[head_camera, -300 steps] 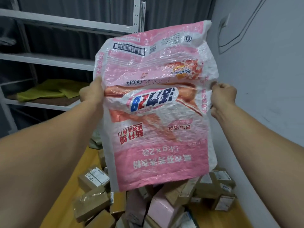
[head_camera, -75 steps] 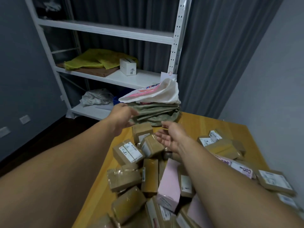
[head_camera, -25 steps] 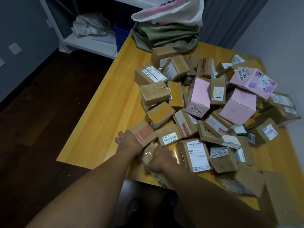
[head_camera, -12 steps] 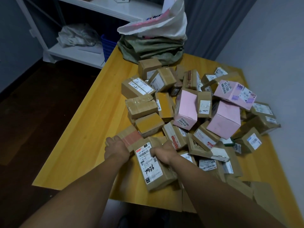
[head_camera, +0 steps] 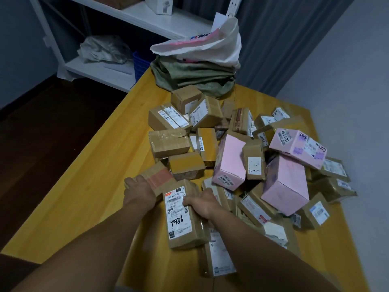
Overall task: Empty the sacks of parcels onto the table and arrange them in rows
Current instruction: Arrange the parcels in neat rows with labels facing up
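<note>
Right hand (head_camera: 202, 204) grips one labelled parcel (head_camera: 181, 227); three pink parcels (head_camera: 230, 163) (head_camera: 286, 186) (head_camera: 299, 146) nearby.

Brown and pink parcels (head_camera: 229, 161) jumbled on the table (head_camera: 94, 197)
Flattened sacks (head_camera: 195, 74) are stacked at its far end.

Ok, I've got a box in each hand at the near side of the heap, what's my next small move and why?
Probably slide the 7936 box, gripped by your right hand, left onto the bare table to start a row. Your left hand holds the red-taped box beside it, and the rest is an unsorted heap.
</note>
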